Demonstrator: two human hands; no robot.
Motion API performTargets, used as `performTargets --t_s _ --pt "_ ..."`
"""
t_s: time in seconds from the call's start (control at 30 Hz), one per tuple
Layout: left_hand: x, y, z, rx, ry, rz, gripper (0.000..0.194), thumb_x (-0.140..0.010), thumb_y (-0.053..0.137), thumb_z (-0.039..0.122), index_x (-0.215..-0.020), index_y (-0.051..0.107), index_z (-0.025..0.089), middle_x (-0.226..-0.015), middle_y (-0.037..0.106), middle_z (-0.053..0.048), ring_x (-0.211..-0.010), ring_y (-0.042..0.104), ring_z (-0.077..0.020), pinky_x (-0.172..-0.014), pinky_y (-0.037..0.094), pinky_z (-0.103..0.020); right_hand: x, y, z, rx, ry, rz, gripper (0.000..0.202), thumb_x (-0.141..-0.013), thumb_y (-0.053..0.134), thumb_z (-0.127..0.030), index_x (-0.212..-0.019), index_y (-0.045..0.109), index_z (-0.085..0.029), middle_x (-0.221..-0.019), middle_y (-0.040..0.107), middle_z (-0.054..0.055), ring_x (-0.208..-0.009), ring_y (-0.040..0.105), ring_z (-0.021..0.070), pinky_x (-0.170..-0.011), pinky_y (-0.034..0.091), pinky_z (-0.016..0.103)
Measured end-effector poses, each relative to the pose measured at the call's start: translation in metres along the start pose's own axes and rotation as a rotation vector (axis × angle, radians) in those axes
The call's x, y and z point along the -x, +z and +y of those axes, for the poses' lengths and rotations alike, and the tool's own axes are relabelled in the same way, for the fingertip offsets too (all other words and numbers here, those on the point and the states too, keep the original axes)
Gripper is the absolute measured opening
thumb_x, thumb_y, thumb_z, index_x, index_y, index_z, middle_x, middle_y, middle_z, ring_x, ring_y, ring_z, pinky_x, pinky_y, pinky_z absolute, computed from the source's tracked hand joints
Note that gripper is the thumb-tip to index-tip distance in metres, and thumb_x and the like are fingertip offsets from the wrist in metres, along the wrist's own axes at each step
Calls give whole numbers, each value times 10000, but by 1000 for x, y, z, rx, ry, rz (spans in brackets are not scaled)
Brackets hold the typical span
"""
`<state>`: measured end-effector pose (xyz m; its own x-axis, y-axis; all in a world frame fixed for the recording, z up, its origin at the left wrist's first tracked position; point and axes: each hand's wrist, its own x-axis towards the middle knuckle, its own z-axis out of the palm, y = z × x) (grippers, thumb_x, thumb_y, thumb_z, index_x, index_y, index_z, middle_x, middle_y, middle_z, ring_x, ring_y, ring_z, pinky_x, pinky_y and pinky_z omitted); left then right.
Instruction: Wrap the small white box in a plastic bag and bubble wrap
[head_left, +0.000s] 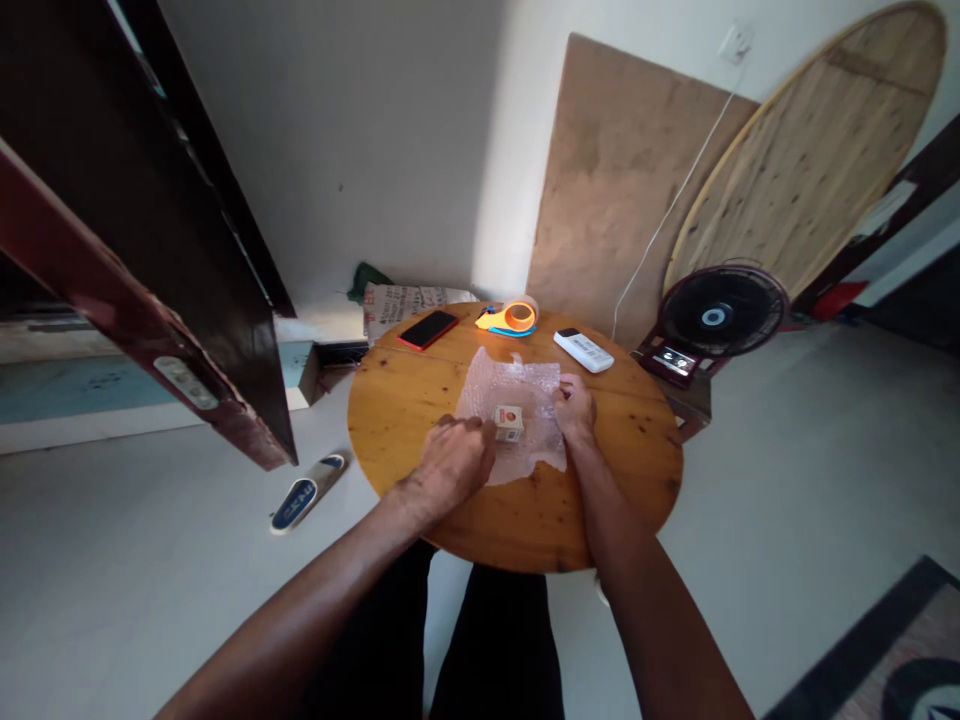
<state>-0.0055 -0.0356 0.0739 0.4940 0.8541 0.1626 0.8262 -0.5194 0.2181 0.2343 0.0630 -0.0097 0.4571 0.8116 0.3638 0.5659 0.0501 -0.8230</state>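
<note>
A small cream box with a red print rests on a sheet of pinkish bubble wrap, spread over the round wooden table. My left hand is closed at the left side of the sheet, its knuckles up, right beside the box; what its fingers hold, if anything, is hidden. At the sheet's right edge, my right hand pinches the bubble wrap between thumb and fingers.
Toward the table's far side lie a red-edged phone, an orange and blue tape dispenser and a white device. Behind the table's right side stands a black fan. A slipper lies on the floor at left.
</note>
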Motion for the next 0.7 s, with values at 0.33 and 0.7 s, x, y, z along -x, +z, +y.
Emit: performTargets --t_s 0.33,0.7 --pt "-28 80 -7 228 -109 100 925 -685 702 431 -1448 276 127 -1402 469 -209 -1332 409 -339 -1120 286 -474 5 -5 -9 116 -135 58 480 -714 540 -211 -1192 567 -230 -1134 632 64 -857 605 201 -835 469 341" --pt "-29 74 -38 357 -46 38 1095 -612 727 579 -1485 236 135 -1508 330 -210 -1405 286 -387 -1140 252 -515 12 -14 -36 -67 -335 -543 153 -769 649 -310 -894 719 -254 -1403 465 33 -1363 367 261 -1147 257 431"
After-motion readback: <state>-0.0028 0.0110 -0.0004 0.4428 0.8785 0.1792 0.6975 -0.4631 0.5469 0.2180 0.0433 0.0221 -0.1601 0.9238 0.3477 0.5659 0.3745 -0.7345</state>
